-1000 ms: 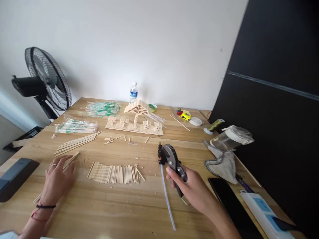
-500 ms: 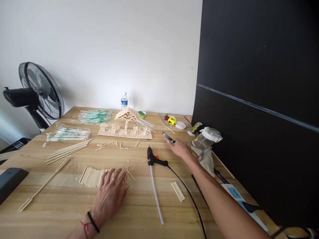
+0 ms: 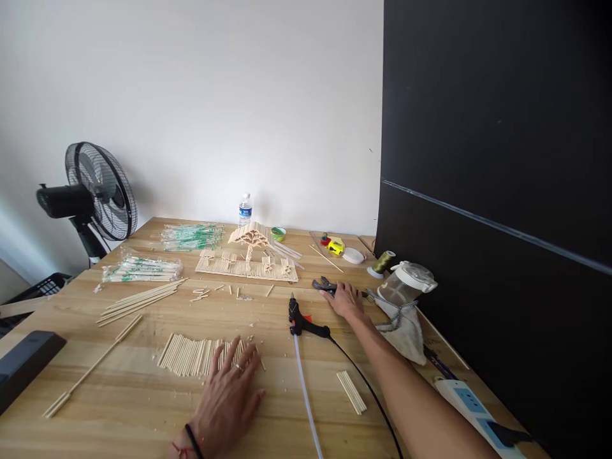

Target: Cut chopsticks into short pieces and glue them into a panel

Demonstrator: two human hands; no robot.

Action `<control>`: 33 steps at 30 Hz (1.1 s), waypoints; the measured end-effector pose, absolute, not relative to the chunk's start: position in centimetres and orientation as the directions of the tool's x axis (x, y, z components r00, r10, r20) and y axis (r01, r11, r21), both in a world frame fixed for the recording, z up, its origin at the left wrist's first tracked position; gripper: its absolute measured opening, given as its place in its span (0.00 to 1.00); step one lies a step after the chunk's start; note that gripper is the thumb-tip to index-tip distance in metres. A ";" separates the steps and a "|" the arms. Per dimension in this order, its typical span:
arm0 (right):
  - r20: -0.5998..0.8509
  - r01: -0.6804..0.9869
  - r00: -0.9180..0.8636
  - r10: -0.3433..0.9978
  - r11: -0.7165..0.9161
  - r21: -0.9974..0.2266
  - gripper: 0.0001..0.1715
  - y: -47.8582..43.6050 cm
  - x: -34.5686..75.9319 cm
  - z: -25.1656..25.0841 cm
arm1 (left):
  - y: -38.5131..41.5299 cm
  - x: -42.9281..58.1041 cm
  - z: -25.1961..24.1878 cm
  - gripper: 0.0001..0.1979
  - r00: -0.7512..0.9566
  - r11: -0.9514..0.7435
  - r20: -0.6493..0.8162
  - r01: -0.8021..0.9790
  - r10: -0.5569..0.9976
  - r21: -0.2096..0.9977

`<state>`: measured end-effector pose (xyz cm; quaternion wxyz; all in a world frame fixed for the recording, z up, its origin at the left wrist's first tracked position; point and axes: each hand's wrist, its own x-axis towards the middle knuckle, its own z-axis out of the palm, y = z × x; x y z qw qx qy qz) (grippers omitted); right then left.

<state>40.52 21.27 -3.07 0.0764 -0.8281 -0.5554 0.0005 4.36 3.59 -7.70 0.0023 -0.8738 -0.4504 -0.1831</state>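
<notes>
My left hand (image 3: pixel 233 382) lies palm down with its fingers spread over the right end of a row of short wooden sticks (image 3: pixel 189 356). My right hand (image 3: pixel 347 299) reaches forward and is closed over the handles of a pair of dark pliers (image 3: pixel 324 285), whose jaws point left, low at the table. Between the hands lies a black hot glue gun (image 3: pixel 301 322) with a long clear glue stick (image 3: pixel 306 395) in its back. A small bundle of short sticks (image 3: pixel 351 392) rests right of it.
A stick-built model with a tree (image 3: pixel 248 258) stands farther back, a water bottle (image 3: pixel 245 210) behind it. Bagged sticks (image 3: pixel 143 268) and loose long sticks (image 3: pixel 138 301) lie left. A lidded jar (image 3: pixel 406 280), a cloth bag (image 3: pixel 406 331) and a power strip (image 3: pixel 471 401) line the right.
The pliers have come down from a raised tilt to lie flat, with my right hand still on them. My left hand has slid right along the sticks. The view has tilted up slightly.
</notes>
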 end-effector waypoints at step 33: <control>0.128 0.800 -0.088 0.988 0.147 -0.582 0.32 12.1 35.7 -5.1 | 9.9 -15.0 -1.5 0.39 0.464 -0.322 -0.075 0.714 0.883 0.622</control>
